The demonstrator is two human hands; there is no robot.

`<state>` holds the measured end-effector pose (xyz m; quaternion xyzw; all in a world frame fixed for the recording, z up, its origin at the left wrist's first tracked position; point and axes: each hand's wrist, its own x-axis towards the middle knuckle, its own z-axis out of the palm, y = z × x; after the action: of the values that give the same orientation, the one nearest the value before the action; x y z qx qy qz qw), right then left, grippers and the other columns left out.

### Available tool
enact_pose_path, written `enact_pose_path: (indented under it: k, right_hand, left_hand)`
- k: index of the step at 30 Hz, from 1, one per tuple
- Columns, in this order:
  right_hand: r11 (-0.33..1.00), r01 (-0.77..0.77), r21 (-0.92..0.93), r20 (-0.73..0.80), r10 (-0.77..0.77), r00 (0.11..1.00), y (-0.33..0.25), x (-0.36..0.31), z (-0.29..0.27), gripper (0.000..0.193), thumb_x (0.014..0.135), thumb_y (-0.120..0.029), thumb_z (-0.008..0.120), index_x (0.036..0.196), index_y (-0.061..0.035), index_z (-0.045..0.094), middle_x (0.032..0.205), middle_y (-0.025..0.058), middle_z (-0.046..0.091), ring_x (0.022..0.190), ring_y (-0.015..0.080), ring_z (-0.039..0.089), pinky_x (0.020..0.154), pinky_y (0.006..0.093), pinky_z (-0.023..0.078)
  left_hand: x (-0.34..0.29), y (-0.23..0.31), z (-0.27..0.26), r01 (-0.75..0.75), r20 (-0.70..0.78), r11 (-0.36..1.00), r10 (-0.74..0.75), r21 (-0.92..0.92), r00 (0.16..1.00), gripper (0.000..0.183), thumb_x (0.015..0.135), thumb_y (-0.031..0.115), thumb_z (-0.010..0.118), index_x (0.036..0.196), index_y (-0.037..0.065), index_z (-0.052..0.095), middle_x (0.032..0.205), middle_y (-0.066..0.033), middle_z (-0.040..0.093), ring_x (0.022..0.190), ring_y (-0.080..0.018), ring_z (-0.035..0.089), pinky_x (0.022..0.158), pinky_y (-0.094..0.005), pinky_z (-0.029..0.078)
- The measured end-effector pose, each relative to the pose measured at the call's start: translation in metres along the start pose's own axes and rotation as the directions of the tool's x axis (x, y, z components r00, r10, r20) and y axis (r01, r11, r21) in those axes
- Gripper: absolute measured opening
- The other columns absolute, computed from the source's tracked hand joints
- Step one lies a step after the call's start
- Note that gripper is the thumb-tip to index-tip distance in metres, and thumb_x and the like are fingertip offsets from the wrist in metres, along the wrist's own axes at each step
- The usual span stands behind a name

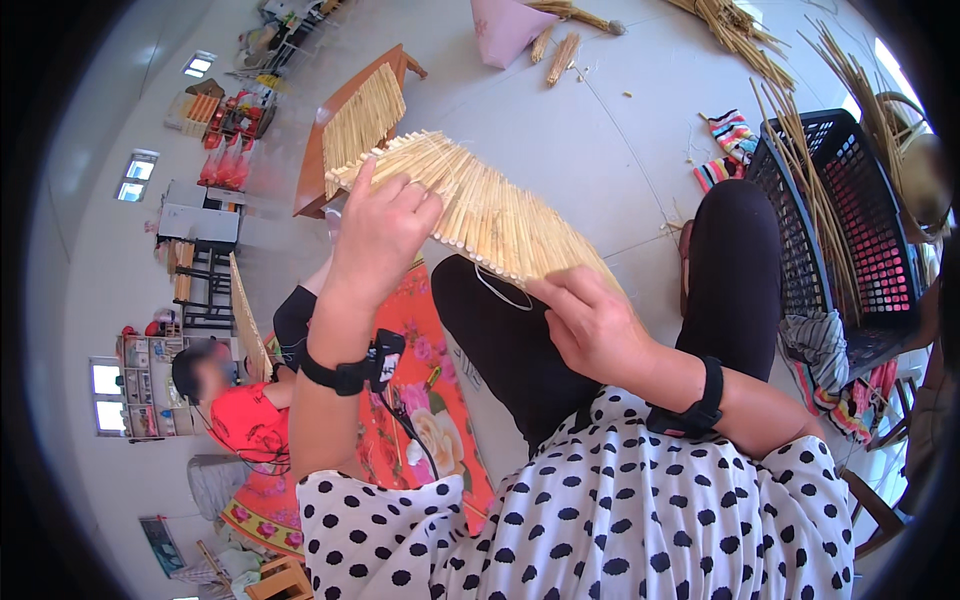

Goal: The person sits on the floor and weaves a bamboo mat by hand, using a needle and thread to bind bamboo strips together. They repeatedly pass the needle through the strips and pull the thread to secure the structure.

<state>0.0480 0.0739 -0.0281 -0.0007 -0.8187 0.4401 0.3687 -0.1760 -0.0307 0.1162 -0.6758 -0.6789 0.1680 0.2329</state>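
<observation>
A mat of straw stalks [500, 210], laid side by side and bound together, is held up in front of me, fanned and bowed along its length. My left hand [390, 220] is closed around its left end, near the cut stalk tips. At the lower right edge my right hand [590, 320] pinches the mat, with its fingers pressed together. A thin pale cord [507, 291] hangs in a loop below the edge between my hands. Part of the mat's right end is hidden behind my right hand.
A similar straw mat [365, 115] lies on a small wooden table [312, 165] ahead. A black plastic basket [800, 240] with long stalks stands right. Loose stalk bundles [563, 60] lie on the floor. A person in red [245, 415] sits left, beside a red floral cloth [425, 380].
</observation>
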Motion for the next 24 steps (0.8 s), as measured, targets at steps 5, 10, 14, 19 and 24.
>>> enact_pose_path:
  k: [5,10,14,19,24]
  right_hand:
    - [0.993,0.013,0.115,0.186,-0.034,0.982,-0.012,-0.016,-0.006,0.018,0.076,0.002,0.065,0.093,0.0012,0.072,0.085,0.0134,0.065,0.074,0.0333,0.065,0.069,0.0427,0.055]
    - [0.977,-0.202,0.072,0.308,0.171,0.936,-0.013,-0.007,0.003,0.017,0.082,-0.005,0.065,0.096,0.0010,0.072,0.087,0.0166,0.068,0.075,0.0352,0.066,0.070,0.0413,0.056]
    - [0.918,-0.382,0.110,0.273,0.341,0.899,-0.025,0.028,0.006,0.021,0.085,-0.009,0.066,0.103,0.0006,0.072,0.090,0.0178,0.070,0.074,0.0336,0.069,0.071,0.0378,0.056]
    - [0.949,-0.298,0.102,-0.012,0.300,0.954,-0.012,0.065,0.011,0.040,0.090,-0.014,0.067,0.125,0.0042,0.062,0.099,0.0159,0.072,0.076,0.0239,0.069,0.064,0.0331,0.056]
    - [0.926,-0.364,-0.103,-0.120,0.352,0.928,-0.008,0.078,0.018,0.058,0.089,-0.022,0.067,0.133,0.0124,0.050,0.124,0.0286,0.059,0.110,0.0384,0.063,0.094,0.0433,0.051]
  left_hand:
    - [-0.026,-0.026,0.018,-0.007,-0.042,0.999,0.005,-0.031,0.999,0.012,0.069,0.013,0.069,0.070,0.012,0.057,0.069,-0.0042,0.061,0.075,-0.0222,0.066,0.081,-0.0386,0.052]
    - [-0.047,-0.015,0.025,0.207,-0.112,0.970,-0.222,-0.131,0.969,0.021,0.071,0.017,0.078,0.081,0.008,0.061,0.076,-0.0077,0.068,0.075,-0.0282,0.067,0.068,-0.0408,0.053]
    - [-0.041,0.015,0.020,0.467,-0.148,0.861,-0.498,-0.200,0.855,0.026,0.075,0.024,0.081,0.087,0.008,0.064,0.077,-0.0082,0.069,0.071,-0.0296,0.068,0.061,-0.0415,0.052]
    - [-0.006,0.060,0.021,0.731,-0.064,0.556,-0.811,-0.395,0.582,0.036,0.078,0.038,0.080,0.079,0.007,0.063,0.070,-0.0127,0.069,0.064,-0.0344,0.068,0.057,-0.0453,0.052]
    - [0.006,0.090,0.051,0.748,0.250,0.152,-0.884,-0.646,0.396,0.044,0.079,0.046,0.077,0.079,0.004,0.065,0.070,-0.0169,0.069,0.068,-0.0388,0.068,0.063,-0.0471,0.052]
